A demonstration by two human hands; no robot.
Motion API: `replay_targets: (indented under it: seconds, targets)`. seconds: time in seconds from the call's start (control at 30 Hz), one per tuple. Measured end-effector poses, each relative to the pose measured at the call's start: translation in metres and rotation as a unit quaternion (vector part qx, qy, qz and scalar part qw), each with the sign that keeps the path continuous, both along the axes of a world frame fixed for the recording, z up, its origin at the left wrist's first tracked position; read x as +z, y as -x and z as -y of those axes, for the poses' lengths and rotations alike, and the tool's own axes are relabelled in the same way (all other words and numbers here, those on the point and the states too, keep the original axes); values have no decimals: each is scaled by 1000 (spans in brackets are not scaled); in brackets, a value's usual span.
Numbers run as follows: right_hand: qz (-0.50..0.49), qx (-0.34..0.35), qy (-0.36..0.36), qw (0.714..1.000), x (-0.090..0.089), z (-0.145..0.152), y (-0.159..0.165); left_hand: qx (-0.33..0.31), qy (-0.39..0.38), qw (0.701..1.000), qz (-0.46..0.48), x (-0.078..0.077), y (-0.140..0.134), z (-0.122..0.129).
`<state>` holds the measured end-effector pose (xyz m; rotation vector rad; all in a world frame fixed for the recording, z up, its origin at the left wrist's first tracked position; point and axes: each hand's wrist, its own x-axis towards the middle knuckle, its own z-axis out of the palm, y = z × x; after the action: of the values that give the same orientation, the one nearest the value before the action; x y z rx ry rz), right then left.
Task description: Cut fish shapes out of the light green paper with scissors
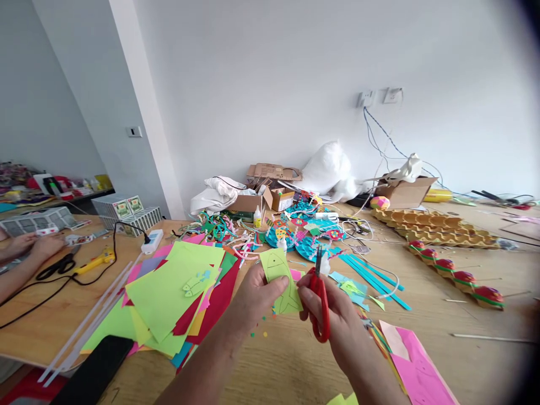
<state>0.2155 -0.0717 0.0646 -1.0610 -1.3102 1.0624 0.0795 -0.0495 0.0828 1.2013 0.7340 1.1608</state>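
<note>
Pinched between the thumb and fingers of my left hand is a strip of lime-green paper with a fish outline drawn on it. My right hand is closed around red-handled scissors, their dark blades pointing up and away from me. The right fingertips come close to the paper's right edge; whether they touch it I cannot tell. On the left lies a fanned stack of coloured paper, lime green on top, with a small cut-out green fish resting on it.
A black phone lies front left. Blue paper strips, pink paper and egg-carton pieces are on the right. Behind are craft scraps, a glue bottle and cardboard boxes. Another person's hands are far left.
</note>
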Motion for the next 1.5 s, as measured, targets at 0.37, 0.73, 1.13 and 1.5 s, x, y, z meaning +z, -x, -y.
replay_targets:
  seconds: [0.37, 0.73, 1.13, 1.5]
  targets:
    - [190, 110, 3, 976, -3, 2, 2, 4, -4, 999, 40, 3, 20, -5]
    - [198, 139, 39, 969, -2, 5, 8, -16, 4, 1000, 26, 1, 19, -6]
    - [159, 141, 72, 975, 1, 9, 13, -23, 8, 999, 32, 2, 14, -6]
    - [132, 150, 65, 978, -4, 8, 12, -37, 16, 999, 16, 1, 15, -9]
